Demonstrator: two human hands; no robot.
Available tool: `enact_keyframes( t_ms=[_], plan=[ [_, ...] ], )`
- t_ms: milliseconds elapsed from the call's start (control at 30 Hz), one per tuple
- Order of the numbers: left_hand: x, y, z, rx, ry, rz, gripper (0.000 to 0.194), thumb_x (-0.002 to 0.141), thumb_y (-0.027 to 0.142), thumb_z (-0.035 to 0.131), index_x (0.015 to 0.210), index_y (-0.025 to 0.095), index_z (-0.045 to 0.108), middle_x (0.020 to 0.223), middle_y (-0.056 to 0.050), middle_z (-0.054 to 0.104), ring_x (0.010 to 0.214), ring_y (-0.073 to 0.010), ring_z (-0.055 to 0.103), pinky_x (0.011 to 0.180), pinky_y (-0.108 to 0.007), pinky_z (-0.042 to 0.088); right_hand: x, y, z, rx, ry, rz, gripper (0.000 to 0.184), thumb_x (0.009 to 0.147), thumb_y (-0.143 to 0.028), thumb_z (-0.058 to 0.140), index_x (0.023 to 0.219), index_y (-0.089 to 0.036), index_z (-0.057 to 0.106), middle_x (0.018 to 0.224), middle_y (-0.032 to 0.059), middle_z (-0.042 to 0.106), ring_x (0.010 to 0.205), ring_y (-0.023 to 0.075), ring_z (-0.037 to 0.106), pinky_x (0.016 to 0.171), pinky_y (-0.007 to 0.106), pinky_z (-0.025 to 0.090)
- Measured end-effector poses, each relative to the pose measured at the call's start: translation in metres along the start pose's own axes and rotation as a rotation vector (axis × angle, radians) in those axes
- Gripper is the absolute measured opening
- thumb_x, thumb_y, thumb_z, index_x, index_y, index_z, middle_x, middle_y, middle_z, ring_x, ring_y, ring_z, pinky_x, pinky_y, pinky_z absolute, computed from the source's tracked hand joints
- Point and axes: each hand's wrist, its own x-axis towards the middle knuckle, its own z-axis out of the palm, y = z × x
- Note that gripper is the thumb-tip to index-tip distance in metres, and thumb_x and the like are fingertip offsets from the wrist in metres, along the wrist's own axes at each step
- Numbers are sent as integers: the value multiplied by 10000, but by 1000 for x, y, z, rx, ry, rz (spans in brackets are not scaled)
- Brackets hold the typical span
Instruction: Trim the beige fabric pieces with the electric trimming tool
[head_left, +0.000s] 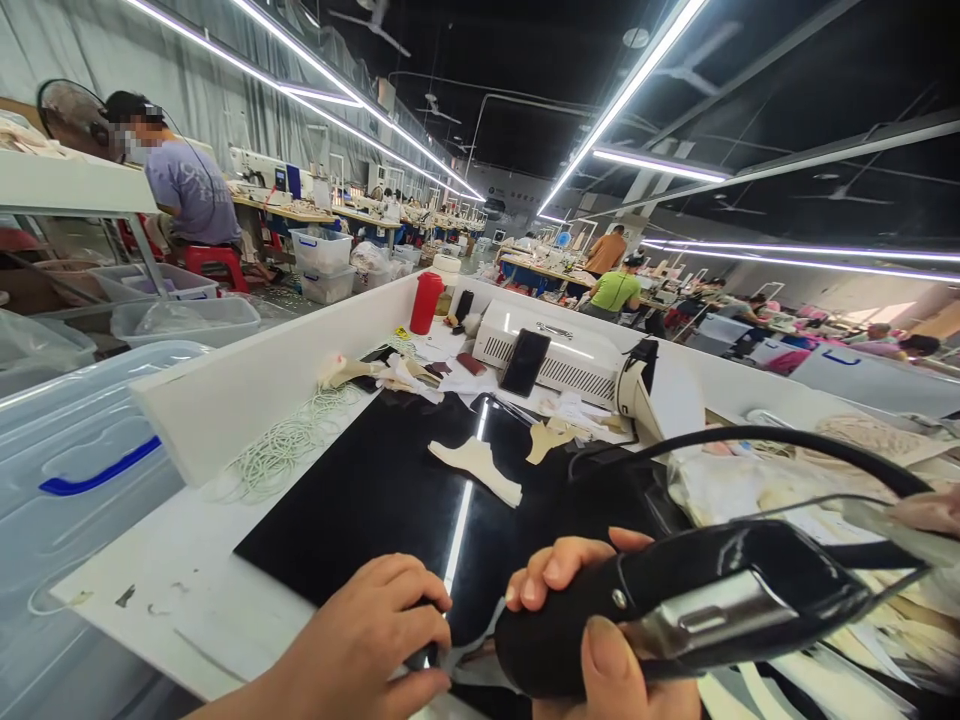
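My right hand (600, 630) is wrapped round a black hand-held power tool (720, 590) with a chrome lever on its side. The tool lies nearly level, its narrower metal end towards my left hand (390, 625). My left fingers are curled round a small dark part by that metal end, mostly hidden by the fingers. Both hands are over the near edge of a glossy black board (337, 510). Farther up the board lies a cream cut fabric piece (476, 468), touched by neither hand.
A black cable (787, 436) arches over the right side. Behind the board stand a phone (525, 362), a white vented case (551, 335) and a red bottle (426, 303). Tangled pale cord (296, 440) lies left; fabric scraps pile right. A lidded clear bin (82, 540) stands left. Co-workers sit beyond.
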Motion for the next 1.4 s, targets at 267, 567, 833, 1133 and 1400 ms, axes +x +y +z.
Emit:
enact_keyframes(
  t_ms=[267,567,833,1133,1400],
  plan=[
    [-3,-3,0,58,13,67,146,890,204,816,906,240,675,1116,29,722,1073,-182,659,983,-273,517,-2,3,-2,-4,-28,-20,362,936,-444,736,1220,-324,547,833,-51,598,667,143,597,605,303,538],
    [-6,-2,-9,133,25,113,66,969,256,739,1006,239,688,1123,4,734,1063,-185,688,1002,-298,553,-4,7,1,6,2,-42,380,914,-439,762,1206,-301,562,814,-43,612,656,137,593,591,292,528],
    [-20,0,-4,256,115,193,46,992,241,699,1032,260,714,1043,3,739,961,-153,697,1096,-337,519,-4,5,-2,-10,-9,-22,400,917,-452,761,1219,-308,543,828,-48,597,661,150,586,596,303,519],
    [-28,-6,7,291,208,233,107,1038,249,624,1019,256,729,1004,18,748,961,-139,687,1159,-322,449,-4,5,1,12,23,-13,372,911,-433,757,1210,-310,573,809,-48,610,663,137,582,592,288,532],
    [-30,-2,12,268,257,232,147,1051,232,602,1000,265,736,1008,28,743,953,-138,658,1192,-322,390,-5,5,5,59,-6,1,396,899,-416,776,1217,-305,567,824,-51,627,676,132,584,605,277,537]
  ],
)
